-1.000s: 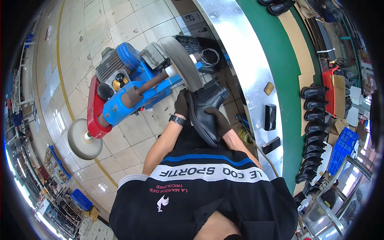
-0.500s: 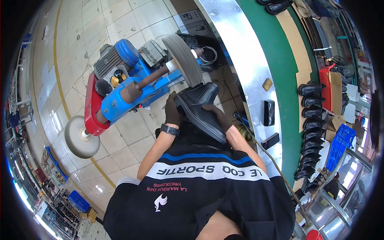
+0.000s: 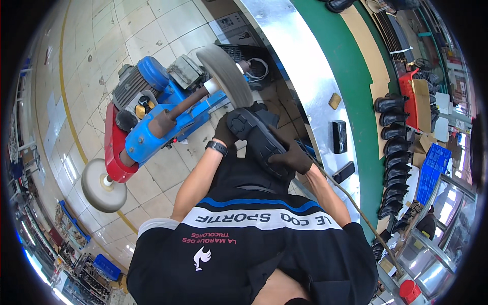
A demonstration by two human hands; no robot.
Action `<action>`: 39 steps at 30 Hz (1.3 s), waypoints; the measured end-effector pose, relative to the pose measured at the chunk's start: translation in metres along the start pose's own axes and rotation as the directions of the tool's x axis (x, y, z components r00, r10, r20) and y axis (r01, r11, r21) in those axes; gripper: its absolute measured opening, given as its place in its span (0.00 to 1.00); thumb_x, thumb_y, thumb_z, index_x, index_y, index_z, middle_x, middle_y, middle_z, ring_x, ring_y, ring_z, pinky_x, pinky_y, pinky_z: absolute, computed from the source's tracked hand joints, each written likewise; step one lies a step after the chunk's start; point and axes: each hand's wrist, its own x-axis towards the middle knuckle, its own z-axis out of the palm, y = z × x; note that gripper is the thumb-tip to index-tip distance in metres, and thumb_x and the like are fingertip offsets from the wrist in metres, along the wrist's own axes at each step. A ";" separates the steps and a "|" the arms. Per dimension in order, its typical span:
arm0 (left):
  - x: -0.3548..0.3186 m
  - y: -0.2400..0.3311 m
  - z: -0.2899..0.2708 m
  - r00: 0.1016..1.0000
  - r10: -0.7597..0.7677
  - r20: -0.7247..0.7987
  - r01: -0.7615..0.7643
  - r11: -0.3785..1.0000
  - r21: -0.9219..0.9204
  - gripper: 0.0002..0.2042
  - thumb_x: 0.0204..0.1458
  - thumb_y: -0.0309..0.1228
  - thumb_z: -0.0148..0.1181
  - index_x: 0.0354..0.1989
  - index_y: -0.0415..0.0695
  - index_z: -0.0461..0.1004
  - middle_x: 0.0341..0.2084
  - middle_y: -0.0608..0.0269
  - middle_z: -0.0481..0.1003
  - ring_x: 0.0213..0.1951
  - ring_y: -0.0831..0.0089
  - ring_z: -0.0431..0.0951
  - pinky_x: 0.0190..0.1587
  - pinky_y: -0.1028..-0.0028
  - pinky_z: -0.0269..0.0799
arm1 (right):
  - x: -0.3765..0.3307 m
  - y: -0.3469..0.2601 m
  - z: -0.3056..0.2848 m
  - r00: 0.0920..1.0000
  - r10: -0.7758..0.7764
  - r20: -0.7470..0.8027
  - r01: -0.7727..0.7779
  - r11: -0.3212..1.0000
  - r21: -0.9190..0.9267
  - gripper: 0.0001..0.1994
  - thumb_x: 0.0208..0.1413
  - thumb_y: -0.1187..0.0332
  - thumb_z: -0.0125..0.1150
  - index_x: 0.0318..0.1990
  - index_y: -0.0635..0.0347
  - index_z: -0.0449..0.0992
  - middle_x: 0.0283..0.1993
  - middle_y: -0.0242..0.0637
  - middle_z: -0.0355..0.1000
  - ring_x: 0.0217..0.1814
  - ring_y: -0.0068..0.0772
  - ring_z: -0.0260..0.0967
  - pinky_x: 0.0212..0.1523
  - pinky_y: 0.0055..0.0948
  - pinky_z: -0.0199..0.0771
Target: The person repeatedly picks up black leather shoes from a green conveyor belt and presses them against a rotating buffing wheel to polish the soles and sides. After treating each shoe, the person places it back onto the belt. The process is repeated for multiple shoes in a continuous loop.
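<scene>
A black ankle boot [image 3: 256, 140] is held between my two dark-gloved hands, its treaded sole turned up toward me. My left hand [image 3: 225, 129] grips the toe or heel end at the boot's left; which end it is I cannot tell. Wrapped round the lower right part of the boot is my right hand [image 3: 294, 156], closed on the sole's edge. The boot's far end lies right against or just under the grey buffing wheel [image 3: 226, 76]; whether they touch is hard to see. This wheel sits on the shaft of a blue and red polishing machine [image 3: 152, 127].
A second, pale wheel [image 3: 103, 185] is on the machine's left end. Along my right runs a metal-edged bench [image 3: 305, 66] with a green top, bearing a black box [image 3: 339, 137], a phone [image 3: 343, 173] and a tan block [image 3: 334, 100]. Several black boots [image 3: 392, 147] line its far side.
The boot has been rolled over: its upper and side faced me before, and now its sole does. My right hand has shifted from the upper onto the sole's edge.
</scene>
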 end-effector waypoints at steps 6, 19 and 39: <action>0.025 -0.027 0.026 0.997 -0.026 0.079 0.080 0.537 -0.839 0.16 0.57 0.32 0.52 0.53 0.46 0.74 0.49 0.58 0.76 0.54 0.64 0.73 0.60 0.69 0.67 | -0.005 -0.004 0.010 1.000 -0.021 -0.006 0.021 0.980 0.196 0.48 0.36 0.76 0.70 0.71 0.55 0.55 0.66 0.42 0.64 0.64 0.32 0.63 0.65 0.31 0.59; 0.043 -0.002 0.004 0.960 0.255 0.113 -0.279 0.871 0.405 0.21 0.46 0.39 0.63 0.50 0.50 0.77 0.48 0.56 0.77 0.47 0.56 0.78 0.49 0.61 0.74 | -0.014 0.070 0.001 0.992 0.119 -0.045 -0.011 0.435 0.900 0.12 0.46 0.73 0.65 0.40 0.62 0.75 0.34 0.35 0.74 0.34 0.29 0.74 0.38 0.29 0.78; 0.016 0.066 -0.069 0.960 0.193 -0.201 -0.156 0.970 0.184 0.10 0.50 0.42 0.57 0.36 0.53 0.79 0.27 0.58 0.80 0.36 0.60 0.79 0.66 0.44 0.50 | -0.025 0.055 0.041 0.991 -0.127 0.050 -0.034 0.120 0.992 0.43 0.49 0.49 0.57 0.68 0.68 0.53 0.61 0.64 0.62 0.47 0.51 0.72 0.44 0.46 0.76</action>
